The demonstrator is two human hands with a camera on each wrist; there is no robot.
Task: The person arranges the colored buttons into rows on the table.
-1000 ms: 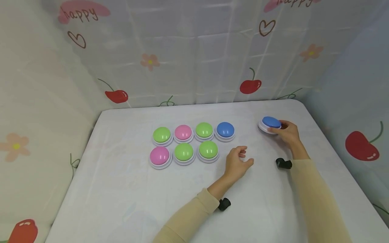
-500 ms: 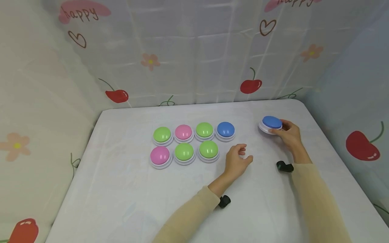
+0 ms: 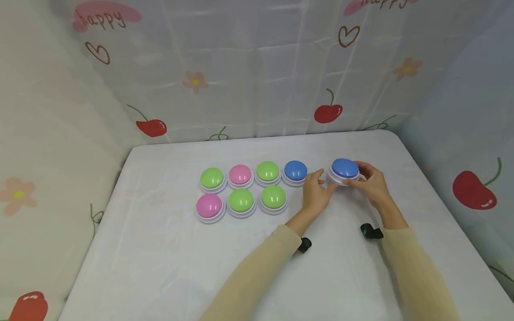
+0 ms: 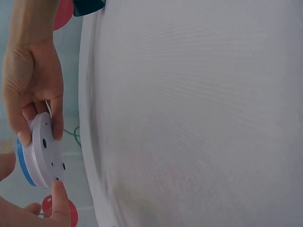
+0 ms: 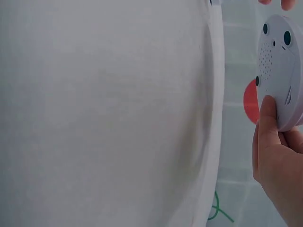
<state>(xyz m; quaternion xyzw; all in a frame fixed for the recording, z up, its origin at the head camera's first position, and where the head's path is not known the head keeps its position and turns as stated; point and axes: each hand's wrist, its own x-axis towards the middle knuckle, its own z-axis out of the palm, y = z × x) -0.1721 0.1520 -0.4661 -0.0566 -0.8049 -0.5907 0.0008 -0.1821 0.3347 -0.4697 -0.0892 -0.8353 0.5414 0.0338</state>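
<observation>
A push button with a blue dome and white base [image 3: 345, 168] is held up over the right part of the table by my right hand [image 3: 373, 185], thumb and fingers pinching its right rim. Its flat underside [image 5: 277, 71], with small dark feet and a patch of speaker holes, shows in the right wrist view. My left hand [image 3: 315, 194] reaches in from the left, thumb and fingers spread, fingertips close to the button's near left rim. In the left wrist view, the left index finger [image 4: 59, 201] overlaps the base's lower edge.
Two rows of similar buttons stand left of my hands: the back row has green [image 3: 211, 178], pink [image 3: 240, 174], green [image 3: 267, 171] and blue [image 3: 295, 170] domes. In front are pink [image 3: 209, 205], green [image 3: 241, 200] and green [image 3: 273, 196]. A printed curtain [image 3: 257, 89] hangs behind the table.
My right hand has brought the blue button leftward and a little nearer. My left hand has moved up and slightly right, close to it. The standing buttons keep their arrangement.
</observation>
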